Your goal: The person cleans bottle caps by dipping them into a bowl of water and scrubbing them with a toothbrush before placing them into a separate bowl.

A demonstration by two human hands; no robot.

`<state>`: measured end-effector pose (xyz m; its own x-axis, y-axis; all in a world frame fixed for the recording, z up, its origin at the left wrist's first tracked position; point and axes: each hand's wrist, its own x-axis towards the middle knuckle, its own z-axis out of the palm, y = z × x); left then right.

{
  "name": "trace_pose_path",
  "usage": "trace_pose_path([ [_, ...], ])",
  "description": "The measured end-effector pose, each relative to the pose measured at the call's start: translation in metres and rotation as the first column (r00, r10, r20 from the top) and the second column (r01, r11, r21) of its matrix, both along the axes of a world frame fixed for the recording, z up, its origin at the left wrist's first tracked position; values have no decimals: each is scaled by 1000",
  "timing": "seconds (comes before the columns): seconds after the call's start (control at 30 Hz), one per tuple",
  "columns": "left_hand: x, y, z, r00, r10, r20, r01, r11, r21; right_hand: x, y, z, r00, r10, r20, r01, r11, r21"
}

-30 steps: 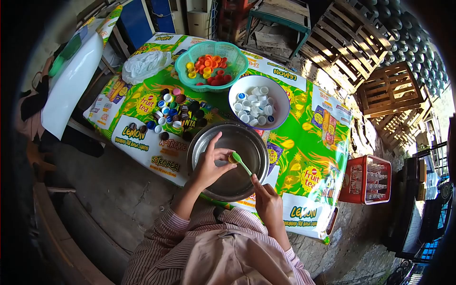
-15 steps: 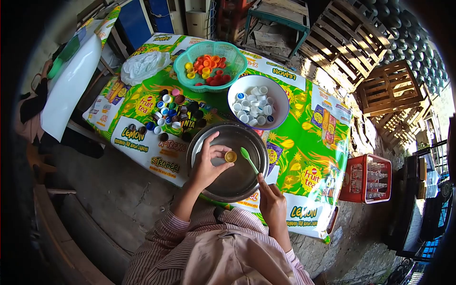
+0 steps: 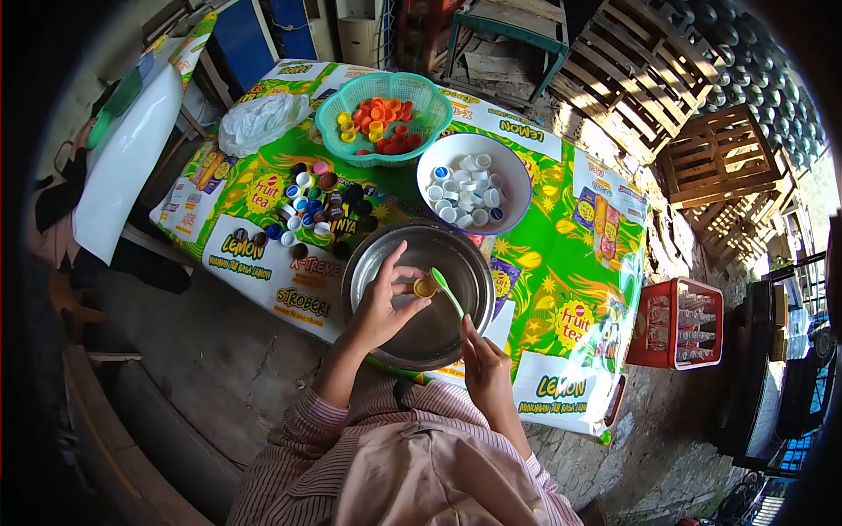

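Observation:
My left hand [image 3: 386,298] pinches a gold-yellow bottle cap [image 3: 424,287] between thumb and fingers, its hollow side showing. In my right hand [image 3: 485,364] is a slim green toothbrush [image 3: 452,296], gripped by the handle end. Its head is right at the cap's rim. Both hands are over a round metal basin [image 3: 478,324] at the table's near edge. Left of the basin, loose caps [image 3: 313,206] in black, white, blue, brown and pink lie in a group. Behind it stand a white bowl [image 3: 521,206] of white and blue caps and a turquoise basket [image 3: 438,101] with red, orange and yellow caps.
A clear plastic bag [image 3: 261,123] lies on the table's printed cover [image 3: 561,272]. At the right, a red crate [image 3: 653,329] holding bottles stands on the floor. Wooden pallets [image 3: 631,74] lean behind. Another person's arm [image 3: 86,131] shows at far left.
My right hand has moved left and slightly down, bringing the toothbrush head up to the cap. The left hand still holds the cap in nearly the same place.

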<state>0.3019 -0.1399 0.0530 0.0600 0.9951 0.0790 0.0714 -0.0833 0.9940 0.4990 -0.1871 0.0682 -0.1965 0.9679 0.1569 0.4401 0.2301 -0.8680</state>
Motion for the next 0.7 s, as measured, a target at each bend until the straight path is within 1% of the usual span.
trace_pose_path([
  [0.07, -2, 3, -5, 999, 15, -34, -12, 996, 90, 1, 1, 3, 1000, -7, 10, 7, 1000, 10],
  [0.1, -2, 3, -4, 999, 15, -35, -12, 996, 91, 2, 2, 4, 1000, -13, 20, 12, 1000, 20],
  [0.13, -2, 3, -3, 1000, 20, -24, -17, 994, 104, 4, 0, 3, 997, -33, 73, 32, 999, 10],
  [0.17, -1, 2, -3, 1000, 26, -13, -24, 993, 115, 6, -3, 4, 997, -31, 73, 30, 999, 9],
  [0.23, -1, 3, -4, 999, 42, -11, -41, 992, 118, 8, -8, 7, 967, -55, 250, 30, 994, 104],
  [0.27, -1, 3, -4, 998, 55, -10, -53, 991, 123, 8, -8, 6, 967, -54, 250, 29, 994, 103],
  [0.3, -1, 3, -4, 999, 54, -10, -52, 991, 122, 9, -9, 5, 934, -44, 354, -11, 988, 151],
  [0.33, -1, 3, -4, 996, 65, -61, -57, 989, 134, 9, -10, 5, 890, -41, 454, -54, 979, 195],
  [0.37, -1, 3, -4, 991, 76, -111, -60, 987, 147, 10, -9, 6, 890, -45, 455, -50, 980, 194],
  [0.4, -1, 4, -5, 991, 73, -111, -57, 987, 148, 10, -6, 8, 882, -59, 467, -29, 984, 178],
  [0.47, -2, 4, -7, 979, 101, -176, -70, 983, 171, 9, -4, 12, 870, -82, 486, -4, 985, 173],
  [0.6, -3, 3, -4, 973, 114, -202, -84, 985, 150, 10, -6, 12, 877, -73, 476, -23, 981, 194],
  [0.67, -3, 2, -2, 959, 121, -256, -80, 983, 167, 10, -6, 6, 873, -16, 488, -62, 988, 143],
  [0.7, -2, 2, -3, 959, 121, -255, -79, 983, 167, 11, -6, 6, 873, -17, 488, -62, 988, 144],
])
